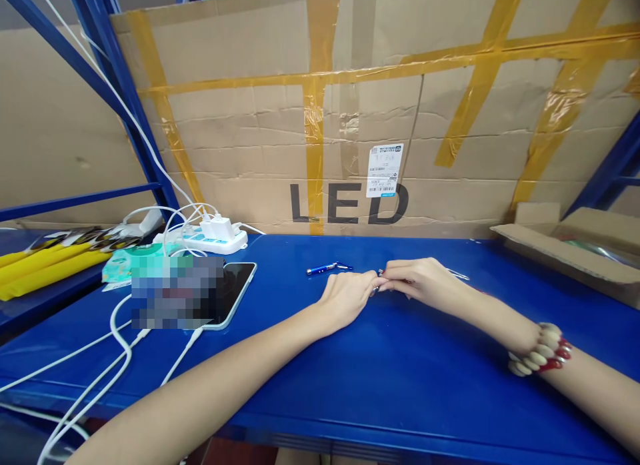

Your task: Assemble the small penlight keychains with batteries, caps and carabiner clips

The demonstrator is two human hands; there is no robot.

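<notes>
My left hand (347,299) and my right hand (419,277) meet over the middle of the blue table (400,378). Their fingers are closed and pinched together at the tips. Small dark and shiny bits show between the fingertips, too small and covered to name. Just beyond my left hand lies a shiny blue pen-like tube (323,269) with a dark blue end piece or strap. Behind my right wrist, a thin silvery item (459,274) lies on the table, partly hidden by the arm.
Left are a phone (239,293), white cables (124,338), a power strip (220,237), a green packet (117,265) and yellow-handled items (55,268). An open cardboard box (570,251) stands right. A large taped cardboard sheet (240,145) walls off the back.
</notes>
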